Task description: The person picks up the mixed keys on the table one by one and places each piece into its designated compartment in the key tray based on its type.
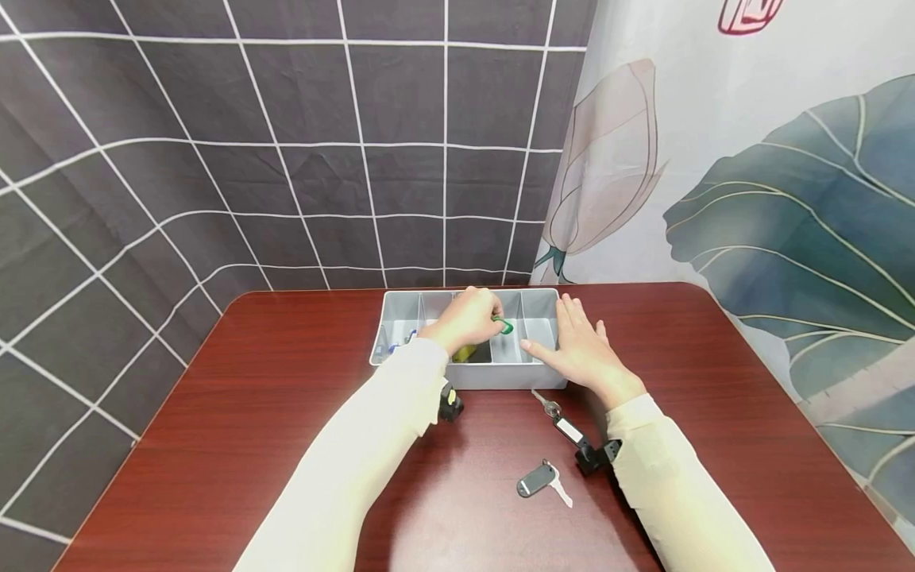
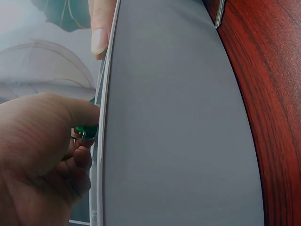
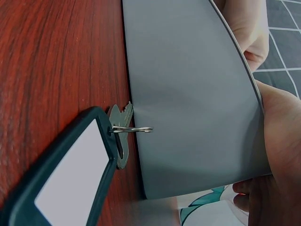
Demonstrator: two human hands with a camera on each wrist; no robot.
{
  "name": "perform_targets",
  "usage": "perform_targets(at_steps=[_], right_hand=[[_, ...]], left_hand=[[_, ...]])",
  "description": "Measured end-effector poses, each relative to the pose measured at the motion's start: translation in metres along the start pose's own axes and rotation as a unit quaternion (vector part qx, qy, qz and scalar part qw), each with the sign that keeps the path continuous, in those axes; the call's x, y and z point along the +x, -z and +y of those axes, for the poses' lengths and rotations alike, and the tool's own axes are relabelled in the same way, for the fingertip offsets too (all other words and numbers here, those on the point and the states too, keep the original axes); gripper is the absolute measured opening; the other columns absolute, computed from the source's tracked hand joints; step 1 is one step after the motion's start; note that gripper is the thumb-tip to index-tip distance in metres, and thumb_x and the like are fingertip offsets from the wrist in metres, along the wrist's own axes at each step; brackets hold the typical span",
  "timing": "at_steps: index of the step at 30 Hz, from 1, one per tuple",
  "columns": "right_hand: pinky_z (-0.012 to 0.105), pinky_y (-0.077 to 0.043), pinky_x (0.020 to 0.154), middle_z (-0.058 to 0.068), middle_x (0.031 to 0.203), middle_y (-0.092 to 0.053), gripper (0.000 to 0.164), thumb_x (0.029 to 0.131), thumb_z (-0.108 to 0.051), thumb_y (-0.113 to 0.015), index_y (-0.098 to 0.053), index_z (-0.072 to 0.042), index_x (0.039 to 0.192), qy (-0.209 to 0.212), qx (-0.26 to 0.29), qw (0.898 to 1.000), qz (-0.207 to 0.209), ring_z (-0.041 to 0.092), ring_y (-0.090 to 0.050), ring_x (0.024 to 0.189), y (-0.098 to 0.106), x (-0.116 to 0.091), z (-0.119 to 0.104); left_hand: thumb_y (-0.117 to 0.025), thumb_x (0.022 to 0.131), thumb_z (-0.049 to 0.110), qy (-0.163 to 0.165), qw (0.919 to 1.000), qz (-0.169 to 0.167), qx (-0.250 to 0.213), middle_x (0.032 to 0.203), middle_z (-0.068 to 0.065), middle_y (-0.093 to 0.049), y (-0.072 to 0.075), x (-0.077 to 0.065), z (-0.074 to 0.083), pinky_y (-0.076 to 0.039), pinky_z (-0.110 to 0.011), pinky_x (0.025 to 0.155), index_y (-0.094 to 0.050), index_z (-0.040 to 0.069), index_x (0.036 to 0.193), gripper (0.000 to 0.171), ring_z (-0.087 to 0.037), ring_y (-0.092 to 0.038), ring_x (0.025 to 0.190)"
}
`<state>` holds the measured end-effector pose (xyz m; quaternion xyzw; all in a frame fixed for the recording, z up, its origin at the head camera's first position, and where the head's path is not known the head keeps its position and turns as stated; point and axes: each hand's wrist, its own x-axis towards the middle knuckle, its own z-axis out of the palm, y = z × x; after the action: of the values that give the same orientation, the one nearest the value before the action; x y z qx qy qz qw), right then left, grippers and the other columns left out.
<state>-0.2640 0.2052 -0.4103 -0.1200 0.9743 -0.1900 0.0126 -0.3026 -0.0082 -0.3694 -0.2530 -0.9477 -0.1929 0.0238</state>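
My left hand (image 1: 465, 316) reaches into a grey divided tray (image 1: 493, 376) and pinches a green key tag (image 1: 504, 326). In the left wrist view a metal ring shows on the green tag (image 2: 88, 132), partly covered by the fingers. My right hand (image 1: 582, 349) rests on the tray's right end with fingers straight, the thumb stretched over the front rim. A yellow item (image 1: 465, 353) lies in the compartment below the left hand. Blue-marked items (image 1: 394, 347) sit in the leftmost part, partly hidden by the left arm.
A key with a black, white-labelled tag (image 1: 569, 430) lies in front of the tray's right corner, its key against the front wall. Nearer on the brown table (image 1: 286, 445) lies a key with a grey tag (image 1: 536, 481). Curtains (image 1: 400, 183) hang behind the table.
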Motion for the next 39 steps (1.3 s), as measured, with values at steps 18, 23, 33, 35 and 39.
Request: perform_targets(at_steps=[18,23,33,35,39], right_hand=[[0.067,-0.007,0.107,0.019,0.159,-0.002,0.114,0.081,-0.079,-0.041,-0.005,0.003,0.152,0.002,-0.002,1.0,0.005,0.033,-0.001,0.146,-0.0007,0.0014,-0.0031],[0.067,-0.006,0.107,0.018,0.159,-0.001,0.114,0.082,-0.079,-0.042,-0.005,0.002,0.152,0.002,0.0,1.0,0.005,0.032,0.001,0.146,-0.0006,0.0018,-0.0029],[0.068,-0.007,0.106,0.019,0.159,-0.003,0.114,0.081,-0.079,-0.041,-0.006,0.003,0.152,0.004,-0.002,1.0,0.006,0.034,-0.002,0.146,-0.0014,0.0019,-0.0023],[0.068,-0.007,0.107,0.019,0.159,-0.003,0.114,0.081,-0.08,-0.041,-0.006,0.003,0.152,0.004,-0.001,1.0,0.004,0.034,-0.002,0.146,-0.0013,0.0019,-0.0018],[0.068,-0.006,0.107,0.019,0.159,-0.002,0.114,0.081,-0.08,-0.041,-0.006,0.003,0.152,0.003,0.0,1.0,0.004,0.034,-0.001,0.146,-0.0011,0.001,0.0002]], left_hand=[[-0.075,0.081,0.023,0.014,0.9999,-0.002,0.003,0.07,0.009,-0.063,-0.0049,-0.0005,0.0033,-0.048,-0.028,0.07,-0.07,0.017,0.073,0.011,-0.011,-0.057,0.067],[-0.076,0.08,0.022,0.015,0.9999,0.003,0.004,0.074,0.008,-0.066,-0.0051,-0.0004,0.0036,-0.049,-0.03,0.073,-0.071,0.016,0.076,0.009,-0.012,-0.059,0.071],[-0.071,0.084,0.019,0.003,0.9999,0.01,-0.001,0.078,0.005,-0.066,-0.0041,-0.0021,0.0011,-0.049,-0.028,0.074,-0.074,0.013,0.087,0.007,-0.012,-0.059,0.073],[-0.071,0.084,0.02,-0.004,0.9998,0.018,0.002,0.079,0.005,-0.066,-0.0028,-0.0029,0.0001,-0.049,-0.028,0.074,-0.074,0.014,0.086,0.007,-0.011,-0.059,0.074],[-0.07,0.083,0.02,-0.018,0.9992,0.035,0.003,0.083,0.005,-0.069,0.0015,-0.0052,-0.0021,-0.05,-0.027,0.076,-0.075,0.014,0.088,0.009,-0.009,-0.061,0.077]])
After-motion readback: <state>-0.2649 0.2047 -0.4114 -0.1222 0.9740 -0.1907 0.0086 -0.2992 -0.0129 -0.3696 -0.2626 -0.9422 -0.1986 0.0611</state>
